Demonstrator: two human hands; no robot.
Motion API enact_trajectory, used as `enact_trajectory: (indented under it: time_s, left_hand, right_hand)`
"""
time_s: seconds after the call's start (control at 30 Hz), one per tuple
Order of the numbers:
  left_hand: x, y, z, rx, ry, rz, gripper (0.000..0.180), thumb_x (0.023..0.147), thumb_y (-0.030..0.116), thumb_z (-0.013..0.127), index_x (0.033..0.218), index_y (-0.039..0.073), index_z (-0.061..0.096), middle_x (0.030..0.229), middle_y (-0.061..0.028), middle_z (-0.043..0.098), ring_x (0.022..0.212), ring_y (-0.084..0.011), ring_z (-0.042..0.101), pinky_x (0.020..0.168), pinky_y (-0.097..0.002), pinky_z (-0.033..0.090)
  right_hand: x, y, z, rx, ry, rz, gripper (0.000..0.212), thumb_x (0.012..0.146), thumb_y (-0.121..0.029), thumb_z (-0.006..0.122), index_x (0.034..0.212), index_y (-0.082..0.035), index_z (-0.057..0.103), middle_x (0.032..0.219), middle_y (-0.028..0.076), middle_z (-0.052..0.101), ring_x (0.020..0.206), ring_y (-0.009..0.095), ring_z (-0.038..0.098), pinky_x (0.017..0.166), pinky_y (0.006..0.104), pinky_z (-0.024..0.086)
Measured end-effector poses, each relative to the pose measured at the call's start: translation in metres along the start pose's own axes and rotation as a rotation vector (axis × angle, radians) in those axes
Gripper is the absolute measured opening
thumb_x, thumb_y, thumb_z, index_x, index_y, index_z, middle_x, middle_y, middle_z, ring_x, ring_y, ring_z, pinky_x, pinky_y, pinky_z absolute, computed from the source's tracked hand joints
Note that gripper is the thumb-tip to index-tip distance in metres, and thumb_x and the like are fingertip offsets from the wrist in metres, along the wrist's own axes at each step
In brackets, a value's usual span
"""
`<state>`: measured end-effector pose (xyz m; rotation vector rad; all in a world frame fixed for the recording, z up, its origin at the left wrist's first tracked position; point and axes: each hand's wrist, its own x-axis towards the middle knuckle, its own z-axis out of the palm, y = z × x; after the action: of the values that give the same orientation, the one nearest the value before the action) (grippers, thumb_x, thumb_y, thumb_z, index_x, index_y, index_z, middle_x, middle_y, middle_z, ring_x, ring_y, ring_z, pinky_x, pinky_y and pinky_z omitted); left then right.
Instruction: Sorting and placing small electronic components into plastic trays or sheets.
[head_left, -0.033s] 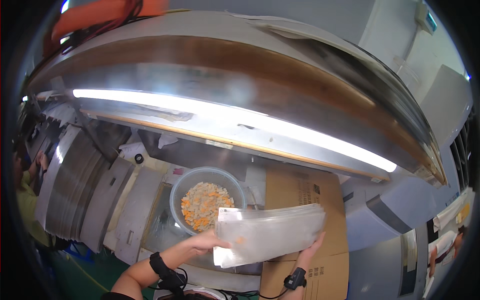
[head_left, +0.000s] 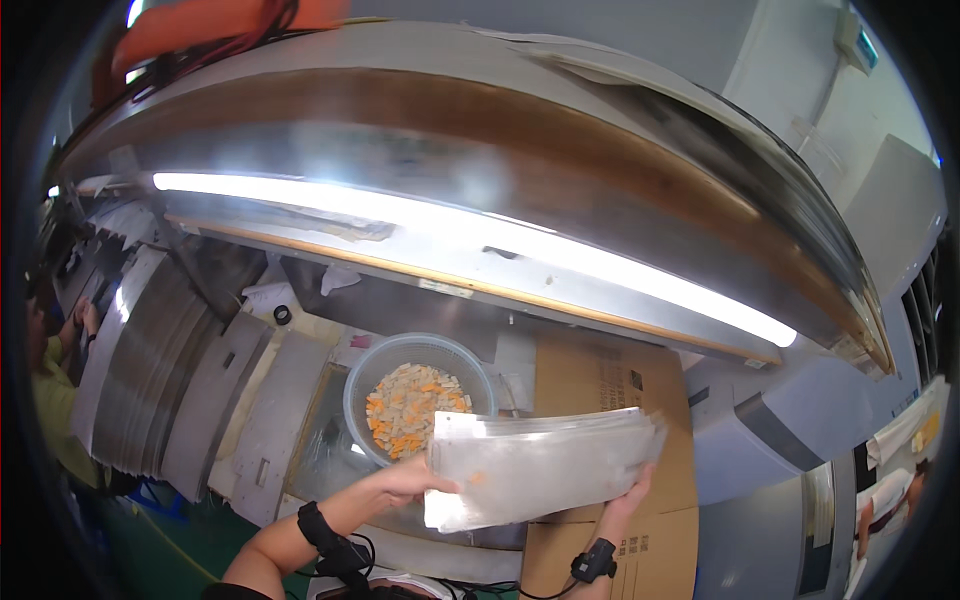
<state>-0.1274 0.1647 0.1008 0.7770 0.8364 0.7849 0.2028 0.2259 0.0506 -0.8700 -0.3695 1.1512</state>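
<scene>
At the frame's lower centre, your left hand [head_left: 408,480] and right hand [head_left: 632,492] grip opposite ends of the sheets [head_left: 545,475], probably for support.

fingers of the left hand [head_left: 405,480] and right hand [head_left: 628,494] are partly hidden by the sheets [head_left: 545,472], whose right end is blurred. the near rim of the basket [head_left: 415,347] is partly covered; a co-worker [head_left: 60,420] is cut off at the left edge.
</scene>
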Motion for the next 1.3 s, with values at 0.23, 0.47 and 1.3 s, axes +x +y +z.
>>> enact_trajectory:
  time_s: [0.23, 0.47, 1.3]
  left_hand:
    - [-0.015, 0.005, -0.038, -0.066, 0.142, -0.02, 0.046, 0.063, -0.002, 0.058, 0.107, 0.002, 0.043, 0.099, -0.0063, 0.05, 0.095, -0.0166, 0.047, 0.083, -0.0293, 0.037]
    - [-0.008, 0.0, -0.074, -0.281, 0.291, 0.026, 0.039, 0.069, 0.006, 0.054, 0.106, 0.003, 0.042, 0.097, -0.0087, 0.052, 0.091, -0.0206, 0.05, 0.073, -0.0411, 0.042]
    - [0.026, -0.017, -0.089, -0.876, 0.33, 0.049, 0.037, 0.078, 0.021, 0.032, 0.109, 0.002, 0.037, 0.113, -0.0184, 0.039, 0.108, -0.0323, 0.035, 0.09, -0.0525, 0.021]
  right_hand:
    - [-0.023, -0.041, 0.059, 0.143, -0.023, 0.049, 0.036, 0.079, -0.021, 0.047, 0.108, -0.001, 0.041, 0.109, 0.011, 0.044, 0.1, 0.025, 0.042, 0.086, 0.0399, 0.034]
    - [-0.06, -0.054, 0.135, 0.061, -0.183, -0.118, 0.034, 0.077, -0.019, 0.051, 0.105, -0.003, 0.043, 0.104, 0.008, 0.046, 0.096, 0.022, 0.044, 0.083, 0.04, 0.036]
    - [-0.108, -0.033, 0.223, -0.09, -0.567, -0.655, 0.025, 0.069, -0.001, 0.057, 0.092, 0.001, 0.049, 0.092, 0.007, 0.052, 0.083, 0.017, 0.05, 0.074, 0.0292, 0.041]
